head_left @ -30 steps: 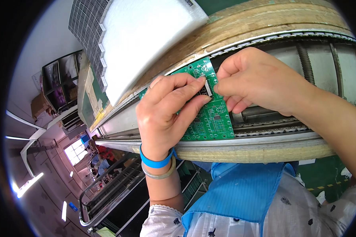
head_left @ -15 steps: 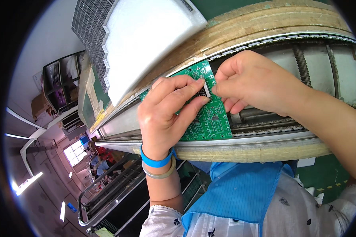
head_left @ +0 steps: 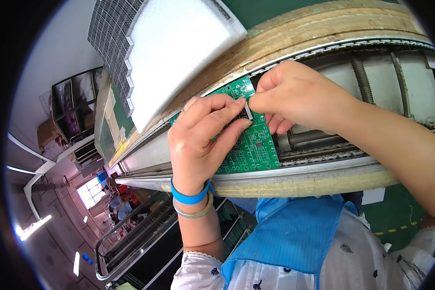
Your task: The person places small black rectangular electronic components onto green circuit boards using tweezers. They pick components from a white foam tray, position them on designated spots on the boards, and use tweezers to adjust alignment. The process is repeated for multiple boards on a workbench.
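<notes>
A green circuit board lies across the conveyor rails in front of me. On it sits a small display module with a black face and white side, like a digit display. My left hand reaches over the board's left part, thumb and fingertips closed around the module. At the board's right edge my right hand is closed, thumb and index pressed together beside the module. Whatever those right fingertips hold is hidden. The module's underside cannot be seen.
Beyond the rail, white foam rests on the wooden ledge, with a dark gridded stack of parts on its left. A chain runs along the far rail. Right of the board is a threaded rod. A metal-framed rack stands lower left.
My right hand has shifted slightly left, its fingertips now closer to the display module. My left hand keeps its grip almost unmoved. The view has shifted a little.
</notes>
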Tool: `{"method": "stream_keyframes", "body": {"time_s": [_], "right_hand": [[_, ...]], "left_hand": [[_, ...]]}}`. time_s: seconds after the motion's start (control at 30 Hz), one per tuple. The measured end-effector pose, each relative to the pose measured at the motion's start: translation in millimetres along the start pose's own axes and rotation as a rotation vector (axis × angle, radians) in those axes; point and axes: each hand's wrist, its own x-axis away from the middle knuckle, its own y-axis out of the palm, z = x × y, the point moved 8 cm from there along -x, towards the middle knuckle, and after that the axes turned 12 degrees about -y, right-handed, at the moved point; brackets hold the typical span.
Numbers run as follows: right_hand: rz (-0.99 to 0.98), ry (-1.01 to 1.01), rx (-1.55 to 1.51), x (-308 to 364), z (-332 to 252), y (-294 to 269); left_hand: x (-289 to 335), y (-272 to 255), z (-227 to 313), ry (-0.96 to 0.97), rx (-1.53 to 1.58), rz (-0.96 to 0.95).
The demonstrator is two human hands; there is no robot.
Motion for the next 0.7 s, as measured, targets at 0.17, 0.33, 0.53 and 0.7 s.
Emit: {"method": "stream_keyframes", "body": {"time_s": [0.17,0.33,0.53,0.7], "right_hand": [[0.012,-0.035,0.077,0.0,-2.7,-2.0],[-0.001,-0.012,0.244,-3.9,-3.0,-3.3],[0.299,-0.941,1.408,42.7,-98.1,-15.8],[0.744,-0.746,1.741,36.2,-142.7,-106.5]], "left_hand": [[-0.9,0.4,2.6,0.003,-0.011,-0.004],[-1.8,0.8,3.3,-0.012,-0.027,-0.015],[6.8,-4.4,4.1,-0.011,-0.049,0.004],[4.9,-0.6,6.8,-0.047,-0.079,-0.015]]}}
